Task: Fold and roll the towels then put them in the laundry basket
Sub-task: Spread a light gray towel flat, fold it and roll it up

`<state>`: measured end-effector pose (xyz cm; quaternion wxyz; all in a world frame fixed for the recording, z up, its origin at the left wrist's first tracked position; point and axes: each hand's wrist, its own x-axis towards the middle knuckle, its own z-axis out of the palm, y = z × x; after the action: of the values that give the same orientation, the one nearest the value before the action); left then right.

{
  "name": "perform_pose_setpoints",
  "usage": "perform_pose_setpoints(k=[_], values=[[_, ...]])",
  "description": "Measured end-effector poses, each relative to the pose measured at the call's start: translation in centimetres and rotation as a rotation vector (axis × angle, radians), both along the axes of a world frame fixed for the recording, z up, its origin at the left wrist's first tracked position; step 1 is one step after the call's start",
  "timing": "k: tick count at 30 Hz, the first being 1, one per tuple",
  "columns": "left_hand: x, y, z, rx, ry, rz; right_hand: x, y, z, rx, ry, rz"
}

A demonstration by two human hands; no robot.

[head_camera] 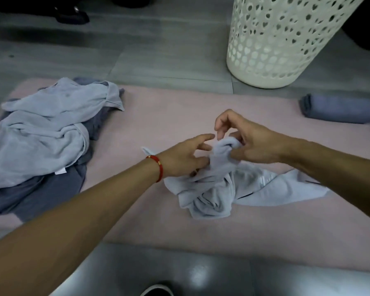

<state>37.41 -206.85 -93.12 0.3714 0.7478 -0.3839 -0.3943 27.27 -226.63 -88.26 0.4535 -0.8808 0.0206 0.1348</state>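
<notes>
A crumpled light blue towel (214, 195) lies on the pink mat (158, 116) in front of me. My right hand (250, 144) pinches a bunched part of it and lifts that part off the mat. My left hand (184, 157), with a red bracelet at the wrist, pinches the same bunch from the left side. A white laundry basket (282, 43) with heart-shaped holes stands on the floor at the back right. Its inside is out of view.
A heap with a light blue towel (43, 129) over a dark grey-blue towel (41, 193) sits at the mat's left. A rolled grey-blue towel (340, 110) lies at the far right. A dark shoe (73, 16) is at the back left. Grey tiles surround the mat.
</notes>
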Motion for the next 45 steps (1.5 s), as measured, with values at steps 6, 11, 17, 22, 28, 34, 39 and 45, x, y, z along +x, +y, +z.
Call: perform_pose_setpoints(k=[6,11,17,22,28,34,39,45], values=[[-0.8,-3.6,2.9,-0.148,0.352,0.227,0.6,-1.6,0.5,-0.154,-0.373,-0.251],[1.0,-5.1,5.4,-0.194,0.026,0.350,1.2,-1.0,0.3,-0.150,-0.444,-0.634],[3.1,-6.4,10.0,-0.358,-0.170,0.429,1.1,0.4,2.2,0.206,-0.175,-0.620],[4.4,-8.1,14.6,-0.424,0.004,0.419,3.4,-2.5,6.0,0.184,-0.365,-0.638],[5.2,-9.2,19.6,-0.263,0.208,0.316,4.1,-6.8,11.2,-0.119,-0.428,-0.441],[5.5,-10.7,20.8,-0.468,0.026,0.483,4.2,-8.6,9.8,-0.197,-0.424,-0.625],[6.4,-11.7,23.7,-0.495,-0.359,0.681,3.3,-3.4,9.3,-0.079,-0.535,-0.788],[7.6,-10.5,26.1,-0.508,-0.175,0.664,5.9,1.7,9.4,0.052,-0.431,-0.630]])
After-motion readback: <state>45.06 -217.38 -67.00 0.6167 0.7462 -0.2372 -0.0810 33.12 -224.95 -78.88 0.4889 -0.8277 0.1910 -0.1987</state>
